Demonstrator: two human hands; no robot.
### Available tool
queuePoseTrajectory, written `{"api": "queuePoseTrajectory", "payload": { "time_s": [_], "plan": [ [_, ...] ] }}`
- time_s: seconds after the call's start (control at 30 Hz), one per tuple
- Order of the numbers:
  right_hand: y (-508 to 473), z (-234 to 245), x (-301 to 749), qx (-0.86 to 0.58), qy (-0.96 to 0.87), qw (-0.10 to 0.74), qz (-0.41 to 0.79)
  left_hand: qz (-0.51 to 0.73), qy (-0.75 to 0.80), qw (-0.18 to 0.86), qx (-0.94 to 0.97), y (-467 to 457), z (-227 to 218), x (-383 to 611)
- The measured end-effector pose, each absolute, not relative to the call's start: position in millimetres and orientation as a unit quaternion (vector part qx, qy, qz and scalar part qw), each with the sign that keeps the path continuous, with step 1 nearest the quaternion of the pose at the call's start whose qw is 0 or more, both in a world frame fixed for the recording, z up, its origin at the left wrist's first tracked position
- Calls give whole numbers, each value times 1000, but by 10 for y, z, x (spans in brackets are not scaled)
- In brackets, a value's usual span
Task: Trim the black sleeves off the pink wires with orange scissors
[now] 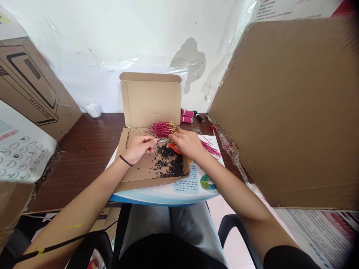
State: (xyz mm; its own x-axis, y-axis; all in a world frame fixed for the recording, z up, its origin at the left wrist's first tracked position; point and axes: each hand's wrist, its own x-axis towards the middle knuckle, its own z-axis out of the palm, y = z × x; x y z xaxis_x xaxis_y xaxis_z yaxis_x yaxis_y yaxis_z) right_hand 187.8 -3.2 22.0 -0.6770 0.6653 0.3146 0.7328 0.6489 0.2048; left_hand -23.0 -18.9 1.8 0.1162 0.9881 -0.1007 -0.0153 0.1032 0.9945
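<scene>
My left hand (141,148) is pinched, its thumb and forefinger closed on a thin dark piece (158,141) too small to make out fully. My right hand (188,142) is wrapped round orange-handled cutters (175,148), whose short metal jaws point left and meet the fingertips of my left hand. Both hands are over a shallow, open cardboard box (137,172). Many short black bits (175,166) lie scattered in it, thickest at the right. A bundle of dark pink wires (163,129) with yellowish ends rests at the back of the box, just beyond my hands.
More pink wires (210,148) lie on a printed sheet (185,186) at the right. Tied pink bundles (186,116) and a black bundle (199,117) are behind the box. A white cup-like thing (93,111) stands back left. Large cardboard panels (294,112) flank the brown table (81,149).
</scene>
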Motion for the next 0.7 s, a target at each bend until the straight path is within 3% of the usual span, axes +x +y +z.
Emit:
{"api": "queuePoseTrajectory", "payload": {
  "time_s": [0.7],
  "plan": [
    [-7,92,1851,-394,-902,104,-141,467,472,569,484,-195,28,-229]
  ]
}}
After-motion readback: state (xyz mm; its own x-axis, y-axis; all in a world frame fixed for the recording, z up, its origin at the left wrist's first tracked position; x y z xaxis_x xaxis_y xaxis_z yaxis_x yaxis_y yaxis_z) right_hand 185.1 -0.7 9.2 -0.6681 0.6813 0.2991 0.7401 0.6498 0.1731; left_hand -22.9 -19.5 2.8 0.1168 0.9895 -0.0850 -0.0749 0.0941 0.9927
